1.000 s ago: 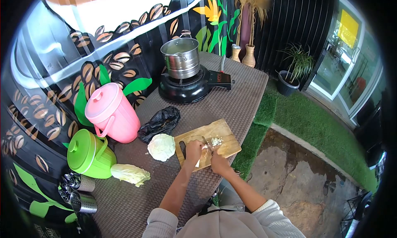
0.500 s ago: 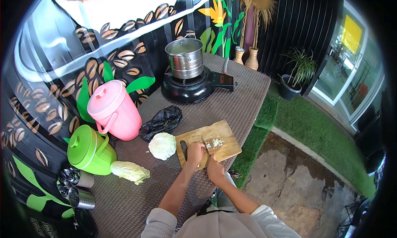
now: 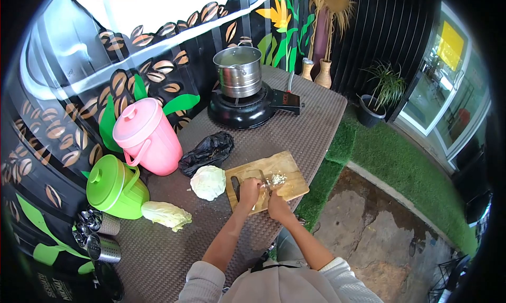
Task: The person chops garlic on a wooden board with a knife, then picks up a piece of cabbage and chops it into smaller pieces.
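Pale wooden board (image 3: 287, 168) (matt) on woven table (image 3: 311, 118).

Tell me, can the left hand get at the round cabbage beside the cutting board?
Probably yes: the round cabbage lies just left of the cutting board, near the left hand, with nothing between them. The right hand has the knife.

a brown woven table (image 3: 300, 126) carries a black gas stove (image 3: 240, 113), pink lidded bucket (image 3: 150, 137), green lidded bucket (image 3: 113, 187), black plastic bag (image 3: 206, 153), cabbage head (image 3: 208, 182), cabbage chunk (image 3: 166, 214), wooden cutting board (image 3: 290, 171) and steel cups (image 3: 100, 240).
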{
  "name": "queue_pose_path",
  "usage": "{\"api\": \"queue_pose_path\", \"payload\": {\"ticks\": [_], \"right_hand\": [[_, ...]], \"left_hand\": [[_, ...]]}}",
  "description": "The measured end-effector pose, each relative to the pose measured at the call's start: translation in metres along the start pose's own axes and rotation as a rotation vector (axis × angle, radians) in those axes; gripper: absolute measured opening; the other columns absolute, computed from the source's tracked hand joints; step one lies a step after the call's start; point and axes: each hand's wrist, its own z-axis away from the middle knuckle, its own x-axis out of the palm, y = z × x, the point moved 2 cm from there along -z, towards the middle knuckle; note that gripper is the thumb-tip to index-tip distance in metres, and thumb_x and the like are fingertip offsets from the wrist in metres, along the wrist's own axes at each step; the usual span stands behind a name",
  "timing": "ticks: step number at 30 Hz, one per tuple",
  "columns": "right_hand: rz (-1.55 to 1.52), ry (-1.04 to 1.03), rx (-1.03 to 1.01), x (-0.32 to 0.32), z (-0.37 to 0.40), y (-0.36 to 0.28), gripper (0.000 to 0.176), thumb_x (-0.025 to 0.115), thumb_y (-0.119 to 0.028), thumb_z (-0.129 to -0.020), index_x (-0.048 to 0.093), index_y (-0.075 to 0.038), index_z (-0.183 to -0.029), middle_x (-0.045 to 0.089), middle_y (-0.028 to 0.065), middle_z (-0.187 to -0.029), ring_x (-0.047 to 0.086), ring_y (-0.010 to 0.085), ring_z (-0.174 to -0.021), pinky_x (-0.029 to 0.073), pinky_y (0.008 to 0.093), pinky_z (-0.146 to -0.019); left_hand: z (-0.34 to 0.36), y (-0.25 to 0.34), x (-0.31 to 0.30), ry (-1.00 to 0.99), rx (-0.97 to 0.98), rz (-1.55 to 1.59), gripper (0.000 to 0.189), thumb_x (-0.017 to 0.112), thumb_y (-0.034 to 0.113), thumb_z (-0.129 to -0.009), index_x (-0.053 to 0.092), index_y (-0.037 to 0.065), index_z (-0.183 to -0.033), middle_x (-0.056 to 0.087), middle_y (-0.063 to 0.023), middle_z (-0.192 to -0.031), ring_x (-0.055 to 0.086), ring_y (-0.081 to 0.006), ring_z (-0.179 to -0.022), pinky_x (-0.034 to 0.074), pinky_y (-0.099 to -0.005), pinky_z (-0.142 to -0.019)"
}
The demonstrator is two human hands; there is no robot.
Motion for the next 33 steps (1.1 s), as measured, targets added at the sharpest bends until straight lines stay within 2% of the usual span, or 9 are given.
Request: {"api": "queue_pose_path", "payload": {"ticks": [2, 7, 11, 14, 17, 19, 22, 25, 33], "right_hand": [[0.011, -0.076, -0.001, -0.001, -0.003, 0.002, 0.029, 0.045, -0.006, -0.084, 0.038, 0.006, -0.109, 0.060, 0.0361, -0.091, 0.060, 0.0494, -0.090, 0.048, 0.0542, -0.077], [0.026, 0.074, 0.118, 0.016, 0.006, -0.006, 0.029, 0.045, -0.006, -0.085, 0.039, 0.007, -0.110, 0.061, 0.0342, -0.091, 0.060, 0.0492, -0.089, 0.049, 0.0525, -0.076], [0.054, 0.032, 0.057, 0.009, -0.006, 0.001, 0.031, 0.046, -0.008, -0.086, 0.038, 0.006, -0.112, 0.061, 0.0338, -0.093, 0.061, 0.0473, -0.091, 0.050, 0.0518, -0.077], [0.058, -0.025, 0.012, 0.004, -0.008, 0.005, 0.033, 0.048, -0.009, -0.086, 0.037, 0.005, -0.114, 0.061, 0.0330, -0.094, 0.062, 0.0452, -0.091, 0.050, 0.0517, -0.078], [0.067, -0.003, 0.064, 0.017, 0.004, 0.008, 0.033, 0.048, -0.008, -0.086, 0.037, 0.005, -0.114, 0.061, 0.0330, -0.094, 0.062, 0.0449, -0.092, 0.050, 0.0516, -0.079], [0.097, 0.124, 0.095, 0.022, 0.012, 0.001, 0.031, 0.047, -0.007, -0.085, 0.039, 0.006, -0.111, 0.060, 0.0333, -0.094, 0.061, 0.0463, -0.092, 0.049, 0.0523, -0.079], [0.046, 0.007, 0.067, 0.010, -0.002, 0.001, 0.033, 0.048, -0.008, -0.085, 0.038, 0.007, -0.112, 0.061, 0.0334, -0.093, 0.062, 0.0461, -0.090, 0.050, 0.0511, -0.078], [0.104, -0.049, 0.005, -0.002, -0.011, 0.004, 0.035, 0.050, -0.009, -0.084, 0.037, 0.006, -0.113, 0.062, 0.0319, -0.092, 0.063, 0.0444, -0.088, 0.052, 0.0493, -0.076], [0.091, 0.058, 0.071, 0.016, 0.002, 0.001, 0.029, 0.048, -0.009, -0.085, 0.040, 0.005, -0.109, 0.062, 0.0315, -0.092, 0.063, 0.0447, -0.087, 0.052, 0.0498, -0.074]], "left_hand": [[0.000, -0.003, 0.001, 0.023, 0.026, 0.002, 0.008, 0.065, 0.005, -0.074, 0.070, 0.002, -0.079, 0.066, -0.0171, -0.077, 0.064, -0.0327, -0.073, 0.049, -0.0376, -0.064], [0.004, 0.000, -0.001, 0.056, -0.003, 0.053, 0.009, 0.064, 0.003, -0.074, 0.070, 0.002, -0.081, 0.066, -0.0178, -0.078, 0.064, -0.0323, -0.073, 0.049, -0.0379, -0.065], [0.005, -0.011, 0.004, -0.008, 0.078, -0.029, 0.012, 0.063, 0.002, -0.074, 0.070, 0.002, -0.085, 0.066, -0.0184, -0.079, 0.064, -0.0327, -0.074, 0.049, -0.0389, -0.067], [0.005, -0.014, 0.001, -0.042, 0.109, 0.070, 0.008, 0.062, 0.004, -0.075, 0.069, 0.003, -0.078, 0.063, -0.0213, -0.075, 0.062, -0.0380, -0.073, 0.049, -0.0440, -0.066], [0.005, -0.007, -0.007, -0.054, 0.138, 0.081, 0.007, 0.062, 0.004, -0.075, 0.068, 0.001, -0.076, 0.063, -0.0220, -0.075, 0.062, -0.0379, -0.073, 0.048, -0.0429, -0.065], [0.003, -0.006, -0.007, -0.026, 0.082, 0.100, 0.007, 0.062, 0.003, -0.075, 0.068, 0.000, -0.076, 0.062, -0.0218, -0.073, 0.062, -0.0371, -0.073, 0.048, -0.0416, -0.065], [0.004, -0.001, -0.014, -0.017, 0.058, 0.120, 0.016, 0.060, -0.001, -0.075, 0.071, 0.001, -0.087, 0.066, -0.0197, -0.082, 0.066, -0.0317, -0.075, 0.050, -0.0364, -0.067], [0.001, -0.009, -0.006, 0.007, 0.003, 0.169, 0.015, 0.060, 0.000, -0.075, 0.071, 0.000, -0.085, 0.067, -0.0188, -0.081, 0.066, -0.0315, -0.076, 0.051, -0.0358, -0.068], [0.001, -0.018, -0.002, 0.042, 0.101, 0.128, 0.011, 0.060, 0.000, -0.075, 0.069, -0.002, -0.081, 0.068, -0.0160, -0.083, 0.065, -0.0312, -0.080, 0.050, -0.0363, -0.074]]}}
